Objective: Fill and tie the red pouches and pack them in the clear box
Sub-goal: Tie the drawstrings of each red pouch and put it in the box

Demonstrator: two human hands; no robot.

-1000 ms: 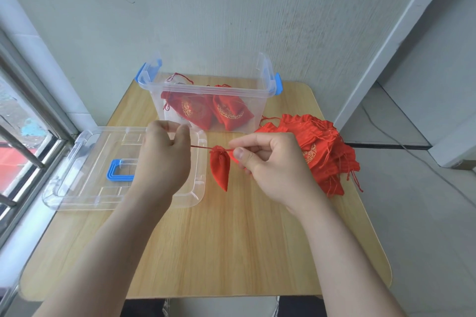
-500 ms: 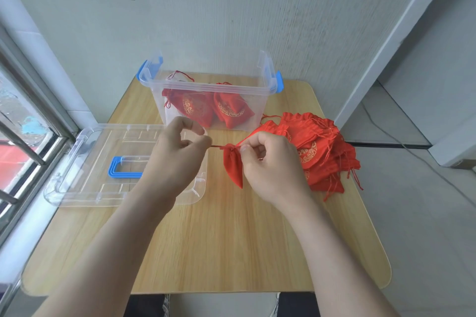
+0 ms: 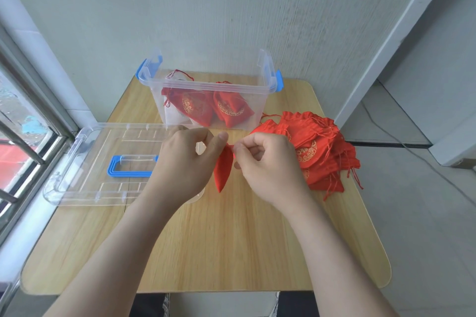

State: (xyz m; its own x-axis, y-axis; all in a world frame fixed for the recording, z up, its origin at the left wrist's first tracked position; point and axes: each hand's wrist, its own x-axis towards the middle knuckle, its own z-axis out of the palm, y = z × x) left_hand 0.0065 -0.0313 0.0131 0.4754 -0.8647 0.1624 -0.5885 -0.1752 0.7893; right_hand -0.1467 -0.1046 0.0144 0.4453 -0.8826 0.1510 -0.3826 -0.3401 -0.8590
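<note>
Head view: my left hand and right hand each pinched the neck of the red pouch, which hung between them over the bench, probably to cinch it. The clear box stood open just behind, ready for packing.

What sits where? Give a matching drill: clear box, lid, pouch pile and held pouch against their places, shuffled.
1. clear box
2. lid
3. pouch pile
4. held pouch

A. pinched between left hand and right hand
B. flat on the table, left side
C. table's far edge, open-topped
D. table's right side

Pairs: 1-C, 2-B, 3-D, 4-A
</note>
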